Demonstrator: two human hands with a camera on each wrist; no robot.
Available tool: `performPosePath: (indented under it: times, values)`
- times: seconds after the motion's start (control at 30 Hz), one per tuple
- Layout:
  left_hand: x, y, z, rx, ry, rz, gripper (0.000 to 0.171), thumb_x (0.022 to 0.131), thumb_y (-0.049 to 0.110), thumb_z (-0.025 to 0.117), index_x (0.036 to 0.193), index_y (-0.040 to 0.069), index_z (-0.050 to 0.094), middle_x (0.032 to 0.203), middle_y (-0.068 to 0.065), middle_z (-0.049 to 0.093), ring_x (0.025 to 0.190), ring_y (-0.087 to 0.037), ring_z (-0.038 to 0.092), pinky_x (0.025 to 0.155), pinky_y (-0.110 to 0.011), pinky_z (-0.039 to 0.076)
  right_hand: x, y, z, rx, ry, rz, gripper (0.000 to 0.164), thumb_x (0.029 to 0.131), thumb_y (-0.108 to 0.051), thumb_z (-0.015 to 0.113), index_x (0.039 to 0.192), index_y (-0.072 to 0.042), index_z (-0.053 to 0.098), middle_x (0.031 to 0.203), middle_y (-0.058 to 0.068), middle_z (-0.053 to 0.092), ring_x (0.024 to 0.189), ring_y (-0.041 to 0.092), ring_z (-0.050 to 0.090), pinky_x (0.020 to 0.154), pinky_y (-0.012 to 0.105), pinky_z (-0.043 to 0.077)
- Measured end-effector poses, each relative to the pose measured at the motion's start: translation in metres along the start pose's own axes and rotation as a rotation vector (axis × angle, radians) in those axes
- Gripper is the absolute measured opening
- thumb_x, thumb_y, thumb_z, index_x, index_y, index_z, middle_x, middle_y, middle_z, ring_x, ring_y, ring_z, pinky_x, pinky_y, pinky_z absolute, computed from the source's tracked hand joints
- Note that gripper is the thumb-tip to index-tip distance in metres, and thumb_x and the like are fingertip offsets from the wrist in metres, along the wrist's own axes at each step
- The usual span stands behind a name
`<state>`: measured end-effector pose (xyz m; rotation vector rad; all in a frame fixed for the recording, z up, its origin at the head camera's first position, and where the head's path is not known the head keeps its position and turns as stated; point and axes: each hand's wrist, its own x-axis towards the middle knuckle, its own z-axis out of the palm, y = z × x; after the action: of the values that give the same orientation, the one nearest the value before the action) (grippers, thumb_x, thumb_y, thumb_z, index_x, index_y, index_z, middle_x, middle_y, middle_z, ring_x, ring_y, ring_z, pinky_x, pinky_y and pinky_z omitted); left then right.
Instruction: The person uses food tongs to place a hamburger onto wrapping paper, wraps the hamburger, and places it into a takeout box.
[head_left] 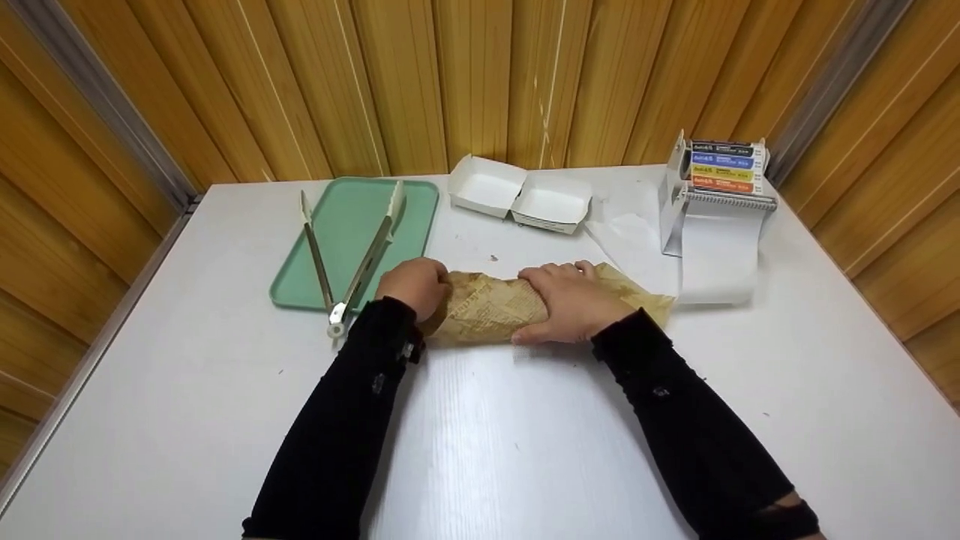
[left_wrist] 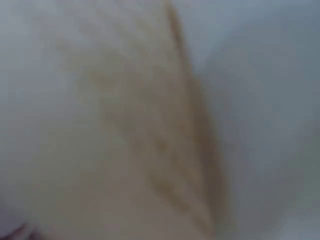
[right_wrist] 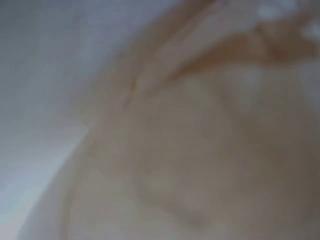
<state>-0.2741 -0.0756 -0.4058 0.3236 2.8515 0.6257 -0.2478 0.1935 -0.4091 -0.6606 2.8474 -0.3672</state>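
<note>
In the head view a bundle wrapped in brown newsprint-patterned paper (head_left: 487,307) lies crosswise on the white table. At its left end my left hand (head_left: 414,287) grips the paper with curled fingers. My right hand (head_left: 574,300) holds the bundle farther right, its thumb along the near side and the fingers over the far side. Past that hand, a loose flap of the wrapping paper (head_left: 651,300) spreads out flat. Both wrist views are blurred and close up, showing the tan paper (left_wrist: 145,120) on the left and its creased folds (right_wrist: 200,150) on the right. Whatever is inside the paper is hidden.
Opened tongs (head_left: 366,264) lie across a green tray (head_left: 341,225) at the left. Behind the bundle sits an open white carton (head_left: 487,187). A dispenser with coloured labels (head_left: 724,169) stands back right, a white strip (head_left: 720,255) hanging from it. Wooden panels (head_left: 472,82) enclose the table.
</note>
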Motion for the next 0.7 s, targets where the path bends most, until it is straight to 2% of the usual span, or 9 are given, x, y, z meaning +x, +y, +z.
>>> performPosePath:
  times: [0.1, 0.23, 0.33, 0.47, 0.57, 0.7]
  values:
    - [-0.001, -0.004, -0.002, -0.032, 0.001, -0.003, 0.020, 0.107, 0.023, 0.060, 0.111, 0.011, 0.076, 0.114, -0.009, 0.077, 0.112, -0.031, 0.070, 0.101, -0.047, 0.054, 0.000, 0.000, 0.001, 0.009, 0.002, -0.002, 0.106, 0.079, -0.073, 0.078, 0.161, -0.018, 0.039, 0.161, 0.011, 0.048, 0.152, 0.036, 0.039, 0.128, 0.060, 0.010]
    - [-0.008, -0.010, -0.010, -0.049, -0.022, -0.016, 0.023, 0.108, 0.023, 0.059, 0.116, 0.007, 0.073, 0.119, -0.012, 0.075, 0.114, -0.032, 0.068, 0.102, -0.047, 0.054, -0.001, -0.001, 0.002, 0.010, 0.009, -0.006, 0.104, 0.079, -0.072, 0.078, 0.161, -0.019, 0.040, 0.160, 0.011, 0.049, 0.151, 0.036, 0.040, 0.128, 0.060, 0.011]
    - [-0.016, -0.017, -0.017, -0.051, -0.050, -0.022, 0.026, 0.105, 0.025, 0.063, 0.118, 0.005, 0.074, 0.121, -0.013, 0.075, 0.111, -0.031, 0.068, 0.099, -0.046, 0.054, 0.000, -0.001, 0.002, 0.006, 0.011, -0.007, 0.105, 0.079, -0.072, 0.078, 0.162, -0.021, 0.039, 0.160, 0.011, 0.049, 0.151, 0.036, 0.040, 0.128, 0.059, 0.011]
    - [-0.025, -0.028, -0.020, -0.093, -0.079, -0.018, 0.022, 0.102, 0.026, 0.065, 0.103, 0.007, 0.076, 0.097, -0.008, 0.073, 0.088, -0.025, 0.066, 0.084, -0.038, 0.053, -0.001, 0.000, 0.001, 0.002, 0.001, 0.000, 0.106, 0.079, -0.073, 0.077, 0.163, -0.022, 0.037, 0.162, 0.011, 0.047, 0.153, 0.036, 0.038, 0.128, 0.061, 0.010]
    - [-0.028, -0.034, -0.018, -0.145, -0.064, -0.001, 0.025, 0.104, 0.028, 0.061, 0.089, 0.010, 0.069, 0.078, -0.002, 0.060, 0.074, -0.020, 0.057, 0.070, -0.032, 0.047, -0.001, 0.000, 0.001, 0.002, -0.009, 0.007, 0.106, 0.080, -0.074, 0.076, 0.164, -0.023, 0.036, 0.164, 0.012, 0.045, 0.154, 0.037, 0.036, 0.129, 0.061, 0.009]
    - [-0.029, -0.036, -0.014, -0.207, -0.020, 0.009, 0.030, 0.107, 0.030, 0.055, 0.083, 0.012, 0.059, 0.073, 0.000, 0.051, 0.070, -0.019, 0.052, 0.063, -0.030, 0.043, -0.001, -0.001, 0.001, 0.011, -0.013, 0.008, 0.100, 0.085, -0.075, 0.069, 0.164, -0.023, 0.036, 0.164, 0.013, 0.045, 0.154, 0.038, 0.036, 0.128, 0.063, 0.009]
